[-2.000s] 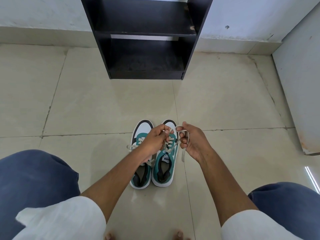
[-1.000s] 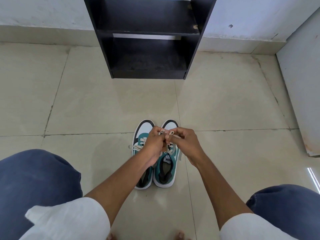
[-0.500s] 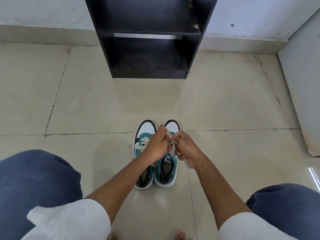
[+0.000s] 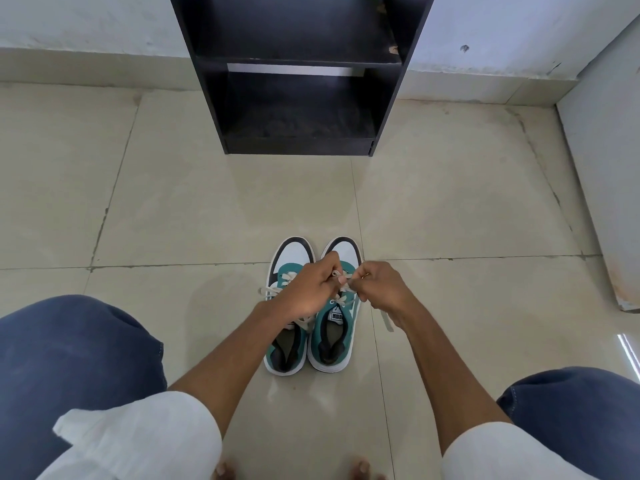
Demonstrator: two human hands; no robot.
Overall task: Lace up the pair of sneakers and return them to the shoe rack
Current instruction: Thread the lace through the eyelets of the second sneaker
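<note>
Two teal, white and black sneakers stand side by side on the tiled floor, toes pointing away from me. Over the right sneaker (image 4: 334, 341) both hands meet. My left hand (image 4: 308, 292) pinches one end of its cream lace (image 4: 341, 299) and my right hand (image 4: 379, 289) pinches the other end, whose tail hangs down past the wrist. The left sneaker (image 4: 287, 344) has its lace tied, with a loop sticking out to the left. The black shoe rack (image 4: 298, 74) stands against the wall straight ahead, both visible shelves bare.
My knees in blue trousers (image 4: 69, 358) frame the shoes on both sides, and my bare toes (image 4: 360, 467) show at the bottom edge. A white wall or panel (image 4: 609, 168) juts out on the right. Beige floor tiles lie between shoes and rack.
Two seconds ago my hands were apart with a lace loop in the right one. They came together over the right sneaker and now pull the lace ends slightly apart.
</note>
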